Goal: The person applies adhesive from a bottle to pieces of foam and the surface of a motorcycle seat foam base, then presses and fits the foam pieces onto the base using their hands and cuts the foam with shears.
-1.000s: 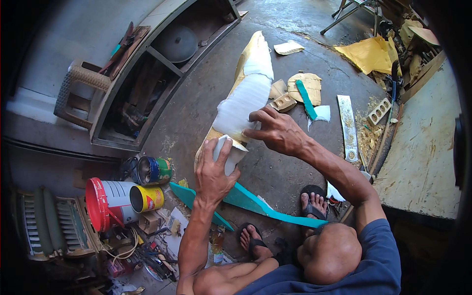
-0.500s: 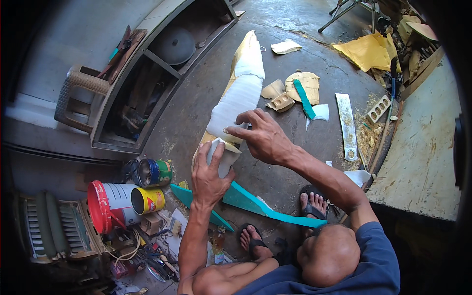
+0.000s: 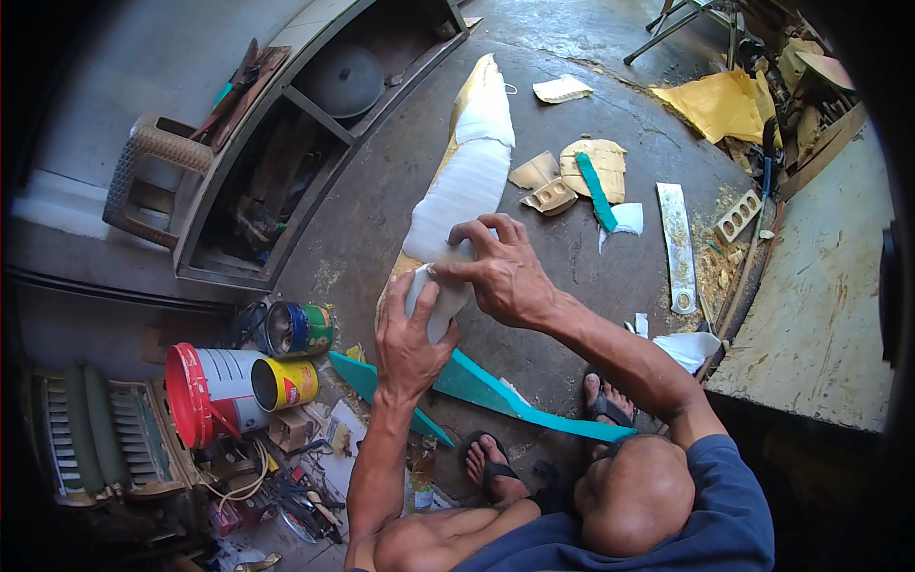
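A long, tapering yellow foam piece (image 3: 446, 181) lies on the floor, with white sheet (image 3: 459, 195) covering much of its upper face. My left hand (image 3: 412, 334) is closed round its near end, fingers over the white-covered top and thumb at the right side. My right hand (image 3: 505, 272) is bent over the piece just beyond. Its thumb or fingertip presses at the white sheet's edge beside my left fingertips; the other fingers curl above. What lies under the right fingers is partly hidden. Teal strips (image 3: 505, 396) lie on the floor close to my left wrist.
On the right lie foam offcuts (image 3: 600, 167), a pale flat strip (image 3: 677, 248) and a block with holes (image 3: 738, 215). Left of me are a red-rimmed bucket (image 3: 191, 396), a yellow can (image 3: 286, 383) and scattered tools (image 3: 305, 500). A cabinet (image 3: 319, 119) stands behind, and a pale board (image 3: 810, 286) bounds the right.
My right hand has come slightly nearer, its tip now at my left fingertips. The raised white flap at the near end now lies flatter. My left hand has barely moved.
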A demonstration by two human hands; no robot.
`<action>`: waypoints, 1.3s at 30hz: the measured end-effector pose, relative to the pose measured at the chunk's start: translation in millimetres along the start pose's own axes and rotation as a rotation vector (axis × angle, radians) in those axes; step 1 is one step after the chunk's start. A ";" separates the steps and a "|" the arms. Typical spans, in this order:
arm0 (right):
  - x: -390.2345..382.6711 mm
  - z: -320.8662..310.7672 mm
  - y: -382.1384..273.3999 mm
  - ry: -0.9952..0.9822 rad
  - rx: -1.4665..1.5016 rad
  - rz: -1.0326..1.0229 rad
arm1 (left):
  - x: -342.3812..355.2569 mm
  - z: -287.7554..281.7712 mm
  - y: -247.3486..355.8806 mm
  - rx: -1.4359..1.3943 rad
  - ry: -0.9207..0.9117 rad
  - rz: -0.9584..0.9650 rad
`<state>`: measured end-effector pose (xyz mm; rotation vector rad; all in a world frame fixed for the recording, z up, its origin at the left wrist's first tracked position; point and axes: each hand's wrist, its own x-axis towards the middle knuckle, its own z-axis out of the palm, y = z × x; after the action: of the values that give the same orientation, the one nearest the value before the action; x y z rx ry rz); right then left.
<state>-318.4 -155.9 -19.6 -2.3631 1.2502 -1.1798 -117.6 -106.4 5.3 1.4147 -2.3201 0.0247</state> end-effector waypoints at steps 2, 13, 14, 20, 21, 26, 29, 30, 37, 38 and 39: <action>-2.5 -1.3 1.1 -0.036 0.014 0.012 | -3.4 5.1 -2.7 -0.137 0.022 -0.058; -22.6 5.0 -1.7 0.045 0.075 -0.041 | 1.6 -2.1 5.5 -0.080 -0.039 -0.086; -23.8 4.2 -1.0 0.054 0.091 -0.059 | 1.7 -2.5 5.3 -0.078 -0.051 -0.090; -11.3 -11.4 -0.6 0.057 0.206 0.070 | 0.1 -0.2 8.7 -0.048 -0.053 -0.066; -5.7 -10.3 -2.5 0.079 0.132 0.058 | 1.3 0.0 9.9 -0.050 -0.053 -0.063; -2.5 -7.2 17.9 -0.018 0.012 -0.059 | 2.3 -1.5 12.5 0.008 -0.034 -0.014; -0.7 -11.2 17.2 -0.048 0.020 -0.053 | -1.4 2.7 12.4 -0.051 -0.045 -0.061; -0.1 -13.3 14.1 -0.035 -0.034 -0.047 | -2.2 3.5 11.7 -0.055 -0.047 -0.061; -2.2 -24.3 39.9 -0.062 -0.136 -0.309 | 3.3 -2.9 13.8 -0.002 -0.055 -0.028; -4.3 -23.6 42.5 -0.062 -0.130 -0.313 | 3.0 -3.5 13.6 0.005 -0.055 -0.016; -7.1 -23.8 45.3 -0.036 -0.121 -0.326 | 2.7 -3.4 13.6 0.003 -0.054 -0.021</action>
<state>-365.2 -174.3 -31.4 -2.7438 0.9745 -1.1701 -129.1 -101.4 12.1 1.4582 -2.3495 -0.0165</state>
